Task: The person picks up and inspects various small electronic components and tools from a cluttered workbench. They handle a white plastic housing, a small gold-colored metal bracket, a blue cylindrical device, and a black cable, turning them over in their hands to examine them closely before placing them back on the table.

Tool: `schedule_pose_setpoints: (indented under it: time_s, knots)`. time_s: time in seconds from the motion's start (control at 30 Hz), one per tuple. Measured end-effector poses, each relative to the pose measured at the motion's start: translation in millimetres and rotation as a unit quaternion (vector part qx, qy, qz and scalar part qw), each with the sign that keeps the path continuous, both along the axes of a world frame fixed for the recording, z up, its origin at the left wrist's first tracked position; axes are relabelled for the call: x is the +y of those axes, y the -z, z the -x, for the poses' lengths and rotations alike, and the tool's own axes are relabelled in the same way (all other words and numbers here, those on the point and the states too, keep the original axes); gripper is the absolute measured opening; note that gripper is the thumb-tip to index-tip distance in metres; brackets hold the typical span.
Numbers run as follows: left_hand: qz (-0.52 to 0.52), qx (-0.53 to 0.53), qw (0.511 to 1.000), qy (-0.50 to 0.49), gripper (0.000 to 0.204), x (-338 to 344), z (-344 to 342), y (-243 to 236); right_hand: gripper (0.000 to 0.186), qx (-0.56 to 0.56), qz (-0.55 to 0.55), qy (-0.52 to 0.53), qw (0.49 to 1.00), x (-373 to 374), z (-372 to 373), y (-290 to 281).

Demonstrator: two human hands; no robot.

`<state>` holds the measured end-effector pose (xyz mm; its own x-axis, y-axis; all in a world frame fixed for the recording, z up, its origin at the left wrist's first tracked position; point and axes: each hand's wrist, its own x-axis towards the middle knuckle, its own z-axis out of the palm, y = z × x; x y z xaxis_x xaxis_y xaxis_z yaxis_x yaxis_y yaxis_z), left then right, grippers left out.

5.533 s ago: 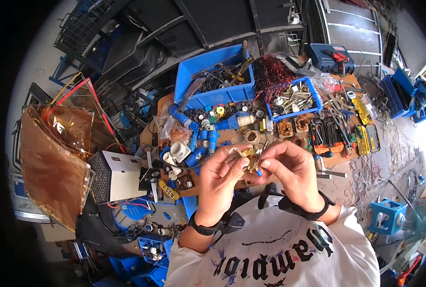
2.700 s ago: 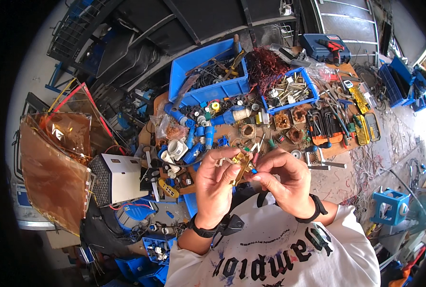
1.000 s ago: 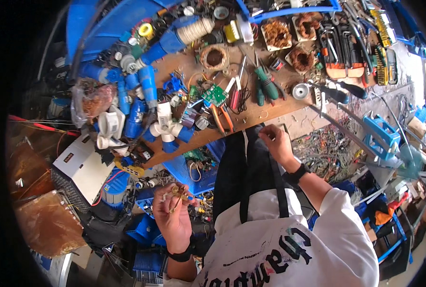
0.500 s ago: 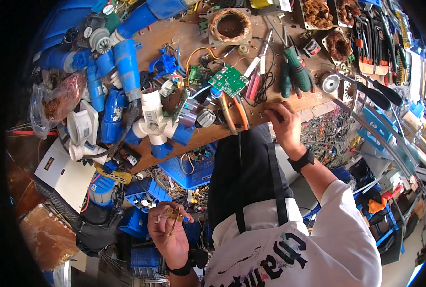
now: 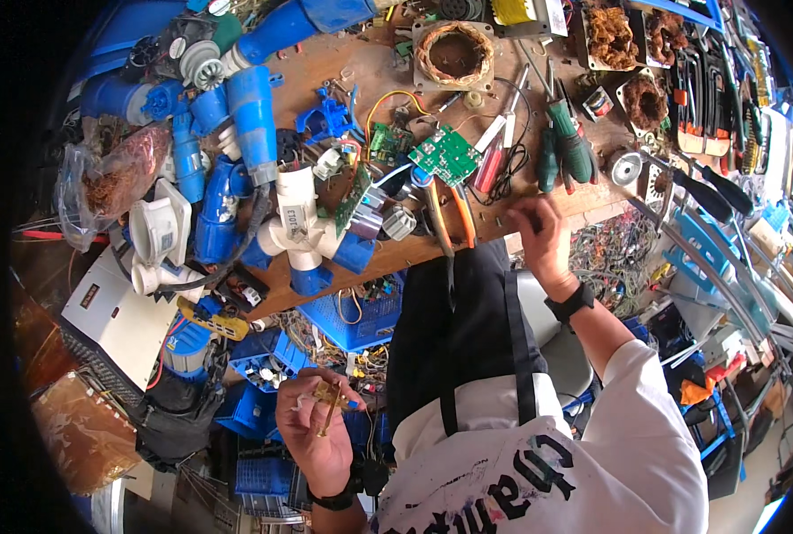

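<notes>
My left hand (image 5: 315,436) is held low, off the bench, its fingers closed round a small brass-coloured metal part (image 5: 329,408) with a thin stem; a spot of blue shows beside the fingertips. Over the front edge of the wooden bench, my right hand (image 5: 546,242) has its fingers bent and drawn together at the tabletop. Whatever is between those fingertips is too small or hidden to make out. Left of that hand lie orange-handled pliers (image 5: 464,216), sticking out past the edge. A green circuit board (image 5: 447,155) sits just beyond them.
Green-handled screwdrivers (image 5: 573,156) and a red-handled one (image 5: 489,169) lie beyond my right hand. A white pipe fitting (image 5: 297,218) and blue plastic housings (image 5: 252,111) crowd the bench's left. Under the edge is a blue basket (image 5: 352,327); metal rods (image 5: 726,271) slant at the right.
My right hand's fingers have drawn closer together at the bench edge. The left hand still holds the brass-coloured part, slightly turned. The whole view has shifted a little.
</notes>
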<state>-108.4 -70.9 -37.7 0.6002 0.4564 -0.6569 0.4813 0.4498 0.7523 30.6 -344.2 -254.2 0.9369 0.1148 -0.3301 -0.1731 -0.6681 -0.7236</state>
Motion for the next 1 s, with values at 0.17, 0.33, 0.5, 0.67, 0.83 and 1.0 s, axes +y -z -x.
schedule_pose_setpoints:
  time_s: [0.17,0.33,0.5,0.67,0.83,1.0]
  knots:
    - [0.020,-0.026,0.999,-0.030,0.022,-6.4,-14.6,-12.6,0.013,0.175,-0.254,0.197,0.931,0.4,-19.6,-36.1]
    - [0.059,-0.072,0.995,-0.020,0.023,-15.2,-31.0,-42.8,0.012,0.144,-0.329,0.234,0.903,-2.2,-32.9,-119.9]
    - [0.109,-0.138,0.984,-0.005,0.029,-25.8,-34.0,-99.0,0.010,0.112,-0.414,0.200,0.881,4.0,-31.2,-233.5]
    - [0.172,-0.225,0.957,0.063,0.037,-32.8,-32.2,-159.5,0.007,0.125,-0.454,0.039,0.881,32.6,-2.8,-357.9]
    - [0.244,-0.318,0.913,0.077,0.033,-48.2,-23.7,-216.2,0.010,-0.066,-0.411,-0.211,0.885,52.4,19.5,-447.6]
    - [0.221,-0.371,0.896,0.107,0.032,-58.4,-17.4,-251.0,0.009,-0.142,-0.395,-0.230,0.878,57.4,32.1,-483.6]
